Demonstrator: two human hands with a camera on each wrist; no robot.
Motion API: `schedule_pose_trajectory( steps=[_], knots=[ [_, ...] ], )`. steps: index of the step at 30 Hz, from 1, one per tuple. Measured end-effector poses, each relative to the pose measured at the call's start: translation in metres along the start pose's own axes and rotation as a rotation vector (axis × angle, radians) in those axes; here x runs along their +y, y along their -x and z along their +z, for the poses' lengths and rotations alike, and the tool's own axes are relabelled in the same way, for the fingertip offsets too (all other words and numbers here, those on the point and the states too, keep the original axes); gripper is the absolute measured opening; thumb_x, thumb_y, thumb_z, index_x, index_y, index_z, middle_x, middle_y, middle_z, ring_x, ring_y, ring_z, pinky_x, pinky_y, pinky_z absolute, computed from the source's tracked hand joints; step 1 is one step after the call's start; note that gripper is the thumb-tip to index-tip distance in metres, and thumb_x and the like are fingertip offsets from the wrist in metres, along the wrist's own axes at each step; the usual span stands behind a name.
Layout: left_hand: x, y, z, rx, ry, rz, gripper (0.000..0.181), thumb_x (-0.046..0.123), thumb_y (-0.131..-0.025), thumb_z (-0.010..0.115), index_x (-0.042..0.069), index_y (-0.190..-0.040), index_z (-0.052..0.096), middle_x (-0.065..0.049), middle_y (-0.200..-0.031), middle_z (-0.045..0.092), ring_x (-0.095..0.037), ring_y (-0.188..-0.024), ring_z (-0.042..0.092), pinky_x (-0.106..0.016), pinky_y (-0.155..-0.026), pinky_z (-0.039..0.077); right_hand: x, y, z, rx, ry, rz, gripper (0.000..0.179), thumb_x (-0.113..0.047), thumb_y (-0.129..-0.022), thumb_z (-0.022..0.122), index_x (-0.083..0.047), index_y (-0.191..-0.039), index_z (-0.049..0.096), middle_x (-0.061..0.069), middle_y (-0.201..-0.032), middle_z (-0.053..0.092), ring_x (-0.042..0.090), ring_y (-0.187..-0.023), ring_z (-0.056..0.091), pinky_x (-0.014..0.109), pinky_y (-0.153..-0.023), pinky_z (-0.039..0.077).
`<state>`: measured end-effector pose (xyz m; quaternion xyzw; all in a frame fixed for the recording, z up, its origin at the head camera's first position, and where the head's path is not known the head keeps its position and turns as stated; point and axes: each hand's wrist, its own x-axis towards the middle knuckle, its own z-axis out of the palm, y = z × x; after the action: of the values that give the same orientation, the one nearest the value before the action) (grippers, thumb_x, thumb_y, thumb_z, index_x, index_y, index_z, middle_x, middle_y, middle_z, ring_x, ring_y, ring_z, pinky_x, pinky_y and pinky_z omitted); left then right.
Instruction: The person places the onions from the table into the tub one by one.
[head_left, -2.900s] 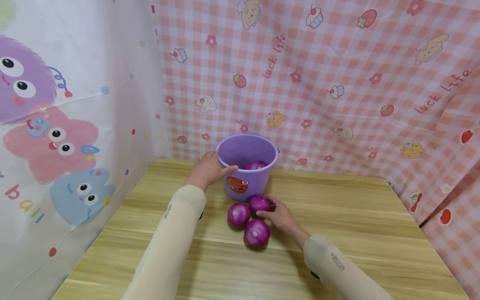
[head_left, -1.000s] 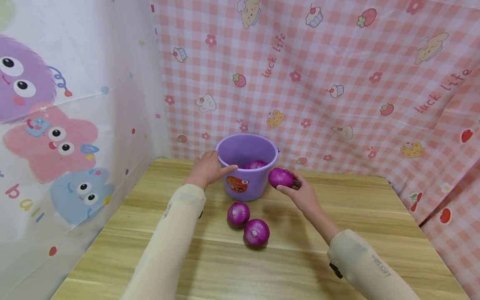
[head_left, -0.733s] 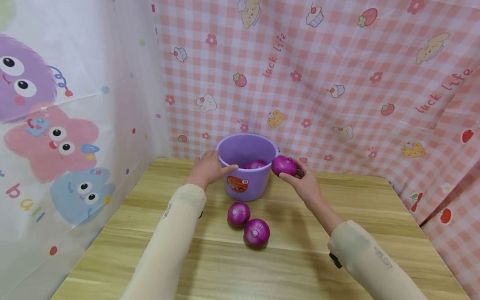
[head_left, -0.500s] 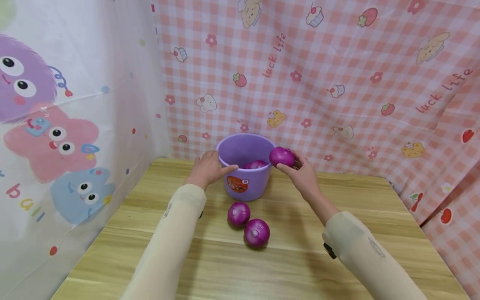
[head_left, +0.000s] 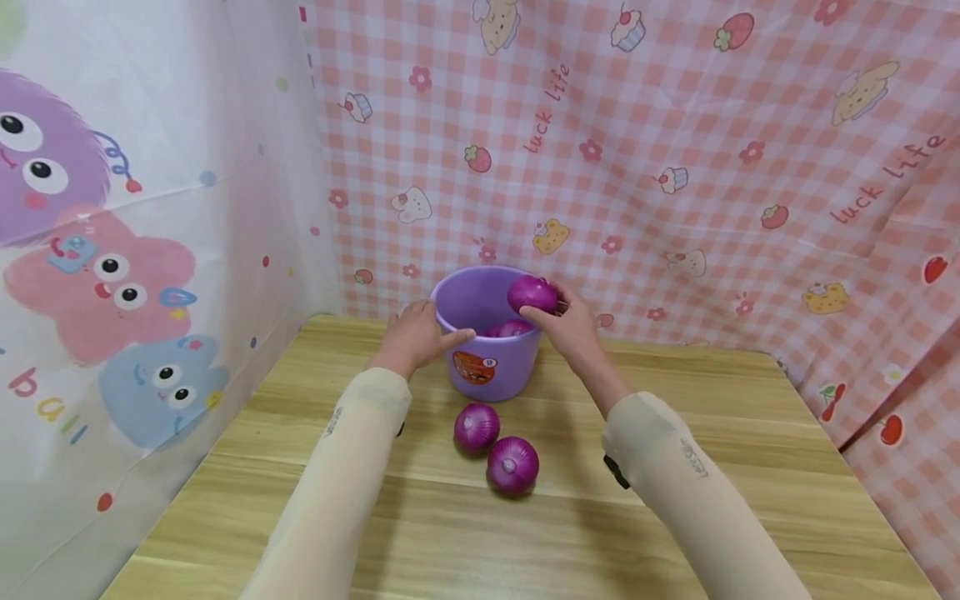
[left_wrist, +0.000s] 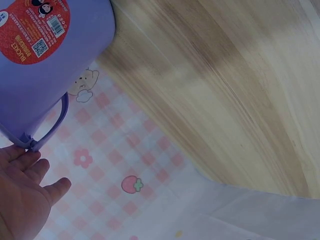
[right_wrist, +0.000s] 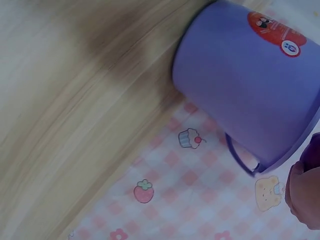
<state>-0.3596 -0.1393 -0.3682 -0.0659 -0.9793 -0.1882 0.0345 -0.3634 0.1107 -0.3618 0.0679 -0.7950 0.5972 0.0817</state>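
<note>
A purple bucket (head_left: 498, 364) with a red label stands on the wooden table near the back cloth. My left hand (head_left: 415, 337) rests against its left side at the rim, thumb along the front and the other fingers loosely extended. In the left wrist view, fingertips (left_wrist: 32, 154) touch where the handle joins the rim. My right hand (head_left: 572, 327) grips a red onion (head_left: 531, 294) over the right part of the bucket's mouth. Inside the bucket, more red onion (head_left: 513, 328) shows, partly hidden by the front wall.
Two red onions (head_left: 477, 427) sit close together on the table (head_left: 675, 433) in front of the bucket. A pink checked cloth (head_left: 637, 108) hangs right behind the bucket. On the left hangs a white cloth (head_left: 247, 133) with cartoon figures.
The right hand has lifted one onion off the table, raised it along the bucket's right side and moved it left over the mouth. The left hand stays at the rim.
</note>
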Motion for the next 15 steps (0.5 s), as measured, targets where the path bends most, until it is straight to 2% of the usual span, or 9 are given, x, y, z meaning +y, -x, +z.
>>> schedule_pose_trajectory(
  steps=[8,15],
  knots=[
    [0.000,0.002,-0.002,-0.001,0.016,0.005,0.098,0.071,-0.088,0.056,0.001,-0.152,0.034,-0.021,-0.149,0.043,-0.036,-0.139,0.037,-0.060,-0.117,0.018,-0.007,-0.005,0.021,-0.024,0.058,0.001,0.079,-0.031,-0.085,0.080,-0.010,-0.151,0.042,0.016,-0.142,0.053,0.029,-0.127,0.053,0.040,-0.106,0.045],
    [-0.002,0.001,0.000,0.009,0.012,0.013,0.098,0.071,-0.088,0.055,0.001,-0.152,0.034,-0.021,-0.148,0.044,-0.036,-0.139,0.037,-0.059,-0.117,0.018,-0.005,-0.001,0.028,-0.030,0.015,0.008,0.077,-0.024,-0.087,0.078,-0.004,-0.151,0.040,0.020,-0.144,0.050,0.035,-0.130,0.051,0.038,-0.107,0.044]
  ],
)
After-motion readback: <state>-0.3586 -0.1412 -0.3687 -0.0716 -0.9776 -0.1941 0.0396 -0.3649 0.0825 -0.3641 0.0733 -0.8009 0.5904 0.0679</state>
